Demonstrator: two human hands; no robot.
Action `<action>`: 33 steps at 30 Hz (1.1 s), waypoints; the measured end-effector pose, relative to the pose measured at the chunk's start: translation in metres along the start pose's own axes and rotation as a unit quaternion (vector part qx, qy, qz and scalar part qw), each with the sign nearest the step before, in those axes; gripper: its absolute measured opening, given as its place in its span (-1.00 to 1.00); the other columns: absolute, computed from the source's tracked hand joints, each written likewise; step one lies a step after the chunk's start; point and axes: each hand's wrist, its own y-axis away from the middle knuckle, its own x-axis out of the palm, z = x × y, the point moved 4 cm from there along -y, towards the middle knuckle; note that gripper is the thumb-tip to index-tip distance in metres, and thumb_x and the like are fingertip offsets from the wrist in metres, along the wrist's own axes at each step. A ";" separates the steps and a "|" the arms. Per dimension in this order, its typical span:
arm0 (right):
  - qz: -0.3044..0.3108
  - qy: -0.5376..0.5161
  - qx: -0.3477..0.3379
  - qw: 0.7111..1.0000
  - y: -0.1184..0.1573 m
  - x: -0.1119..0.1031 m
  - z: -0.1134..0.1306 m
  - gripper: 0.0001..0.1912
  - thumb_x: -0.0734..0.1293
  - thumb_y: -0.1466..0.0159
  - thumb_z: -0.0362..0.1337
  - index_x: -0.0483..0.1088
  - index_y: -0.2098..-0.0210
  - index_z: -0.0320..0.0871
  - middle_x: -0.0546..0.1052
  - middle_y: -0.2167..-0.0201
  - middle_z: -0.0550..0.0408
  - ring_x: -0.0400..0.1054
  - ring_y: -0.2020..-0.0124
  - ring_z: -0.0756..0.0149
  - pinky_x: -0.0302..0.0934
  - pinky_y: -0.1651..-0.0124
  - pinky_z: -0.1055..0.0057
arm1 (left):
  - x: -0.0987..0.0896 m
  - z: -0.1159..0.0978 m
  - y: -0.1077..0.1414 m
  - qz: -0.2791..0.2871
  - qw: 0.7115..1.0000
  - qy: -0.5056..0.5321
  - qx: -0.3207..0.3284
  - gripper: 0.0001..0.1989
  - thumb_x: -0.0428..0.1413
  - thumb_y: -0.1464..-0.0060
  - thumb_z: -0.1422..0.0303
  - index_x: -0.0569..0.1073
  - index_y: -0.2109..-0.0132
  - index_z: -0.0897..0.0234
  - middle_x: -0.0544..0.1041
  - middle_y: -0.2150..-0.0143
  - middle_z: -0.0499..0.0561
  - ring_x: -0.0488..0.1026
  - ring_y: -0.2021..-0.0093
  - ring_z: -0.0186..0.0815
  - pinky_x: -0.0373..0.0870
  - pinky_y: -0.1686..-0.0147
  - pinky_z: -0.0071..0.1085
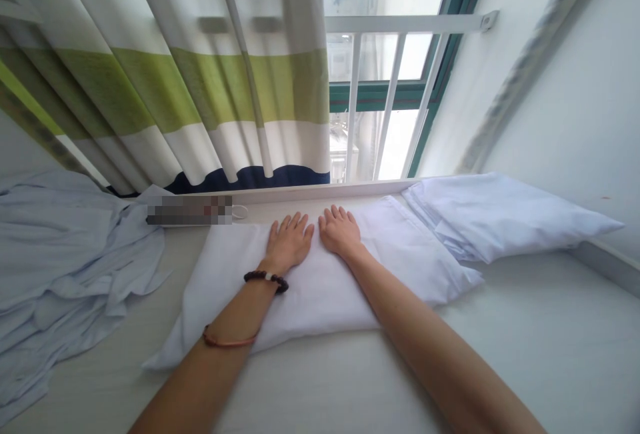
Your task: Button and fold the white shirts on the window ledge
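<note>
A folded white cloth (pixel 320 294) lies flat on the pale surface in front of me. Both palms rest on its far half. My left hand (pixel 290 241) is spread flat near the far edge, with a dark bead bracelet on the wrist and a thin reddish band further up the arm. Just to its right, my right hand (pixel 339 229) presses on the cloth with its fingers stretched forward and slightly bent. A small gap separates the two hands.
Rumpled white cloth (pixel 55 254) lies at the left. Another folded white cloth (pixel 505 214) sits at the far right. A blurred-out flat object (pixel 190 211) is near the back edge. Beyond are a striped curtain (pixel 200 87) and white railing (pixel 410 24).
</note>
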 end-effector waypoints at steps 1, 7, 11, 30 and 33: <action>0.001 -0.002 0.005 1.000 0.000 0.002 -0.008 -0.37 -0.16 -0.41 -0.05 0.01 -0.35 -0.19 -0.01 -0.39 0.01 -0.19 -0.39 0.19 -0.30 -0.35 0.20 | 0.002 0.005 0.001 0.000 1.000 0.002 0.010 -0.39 -0.40 -0.30 0.10 0.03 -0.38 0.21 -0.03 -0.42 0.01 -0.10 -0.40 -0.16 -0.20 -0.33 -0.04; 0.007 0.014 0.085 0.996 0.004 -0.011 -0.095 -0.34 -0.12 -0.39 0.03 -0.04 -0.37 -0.15 -0.09 -0.41 -0.08 -0.26 -0.40 0.14 -0.39 -0.36 0.17 | -0.003 0.054 0.014 0.004 0.999 -0.007 0.037 -0.36 -0.37 -0.29 0.07 0.02 -0.39 0.25 -0.02 -0.42 0.00 -0.10 -0.41 -0.22 -0.16 -0.34 -0.16; 0.004 0.022 0.133 0.991 0.005 -0.019 -0.125 -0.29 -0.10 -0.37 0.06 -0.06 -0.37 -0.23 -0.12 -0.41 -0.15 -0.29 -0.41 0.09 -0.37 -0.35 0.13 | -0.006 0.091 0.024 0.004 0.999 -0.044 0.011 -0.35 -0.36 -0.27 0.06 0.02 -0.39 0.25 0.00 -0.41 0.01 -0.09 -0.40 -0.18 -0.15 -0.33 -0.11; 0.192 -0.074 0.111 0.972 0.056 -0.091 -0.149 -0.61 0.46 -0.01 -0.06 0.53 0.23 -0.16 0.56 0.14 -0.16 0.47 0.21 0.03 0.36 0.22 0.27 | -0.038 0.112 0.067 0.025 0.992 -0.122 -0.036 -0.45 -0.22 -0.27 0.07 0.15 -0.34 0.05 0.07 -0.39 -0.03 -0.10 -0.40 -0.04 -0.50 -0.28 0.17; 0.212 -0.295 0.066 0.929 0.058 -0.089 -0.151 -0.64 0.40 -0.11 -0.15 0.52 0.16 -0.21 0.56 0.10 -0.17 0.47 0.12 0.05 0.34 0.13 0.33 | -0.041 0.074 0.082 0.053 0.995 -0.064 0.051 -0.44 -0.21 -0.27 0.01 0.08 -0.35 -0.04 0.00 -0.41 -0.07 -0.17 -0.41 -0.06 -0.49 -0.28 0.16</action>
